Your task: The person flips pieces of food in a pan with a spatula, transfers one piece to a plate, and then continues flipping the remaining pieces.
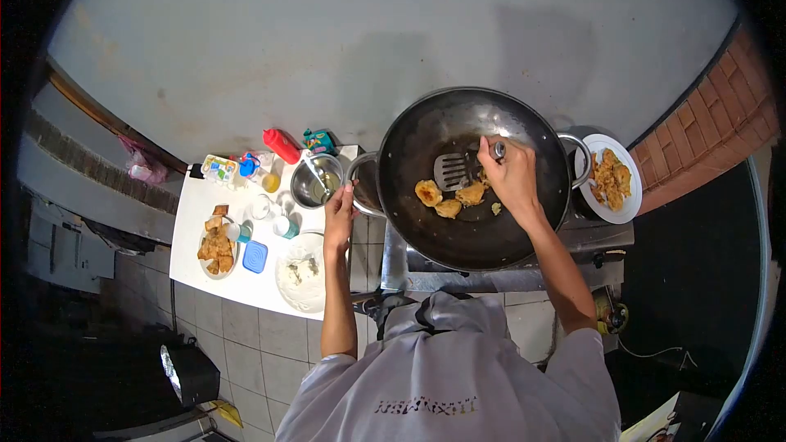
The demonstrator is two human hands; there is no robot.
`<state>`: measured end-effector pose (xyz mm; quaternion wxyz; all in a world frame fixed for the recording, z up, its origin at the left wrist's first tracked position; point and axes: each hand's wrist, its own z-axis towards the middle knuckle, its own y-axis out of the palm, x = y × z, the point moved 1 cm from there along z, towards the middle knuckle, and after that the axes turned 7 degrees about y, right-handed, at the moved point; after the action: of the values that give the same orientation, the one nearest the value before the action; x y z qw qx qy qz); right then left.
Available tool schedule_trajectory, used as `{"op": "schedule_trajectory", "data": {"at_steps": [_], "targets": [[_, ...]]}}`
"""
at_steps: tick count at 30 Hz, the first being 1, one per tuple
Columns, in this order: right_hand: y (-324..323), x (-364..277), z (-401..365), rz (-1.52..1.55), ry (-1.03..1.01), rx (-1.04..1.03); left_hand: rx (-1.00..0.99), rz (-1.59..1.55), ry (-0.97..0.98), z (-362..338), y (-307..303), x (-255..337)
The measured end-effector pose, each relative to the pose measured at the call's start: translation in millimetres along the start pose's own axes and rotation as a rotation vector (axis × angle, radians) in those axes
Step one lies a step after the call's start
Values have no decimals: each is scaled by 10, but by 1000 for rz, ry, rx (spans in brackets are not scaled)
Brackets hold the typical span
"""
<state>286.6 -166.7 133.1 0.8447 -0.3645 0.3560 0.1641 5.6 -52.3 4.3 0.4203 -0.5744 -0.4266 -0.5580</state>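
A large dark wok (475,241) stands on the stove, with several browned fried pieces (427,192) in its bottom. My right hand (512,176) is over the wok, closed round the handle of a slotted metal spatula (449,172). The spatula's blade lies flat among the pieces, touching or very near them. At the wok's left side my left hand (338,217) has its fingers closed at the loop-shaped wok handle (354,165); the exact grip is partly hidden.
Right of the wok is a white plate (629,211) of fried food. The white table (192,205) at left holds a metal bowl (307,195), a red squeeze bottle (282,146), a plate of fried pieces (216,247), a blue lid (255,257) and a pale, whitish plate (291,290).
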Motion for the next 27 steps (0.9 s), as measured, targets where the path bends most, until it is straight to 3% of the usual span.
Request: {"op": "schedule_trajectory", "data": {"at_steps": [8, 22, 24, 27], "targets": [[77, 44, -234, 25, -88, -51, 2, -6, -6, 0, -9, -27], [337, 246, -235, -34, -9, 45, -4, 2, -9, -18, 1, 27], [277, 228, -241, 28, 139, 2, 5, 13, -12, -31, 11, 59], [243, 254, -269, 52, 103, 53, 17, 24, -12, -31, 20, 61]]}}
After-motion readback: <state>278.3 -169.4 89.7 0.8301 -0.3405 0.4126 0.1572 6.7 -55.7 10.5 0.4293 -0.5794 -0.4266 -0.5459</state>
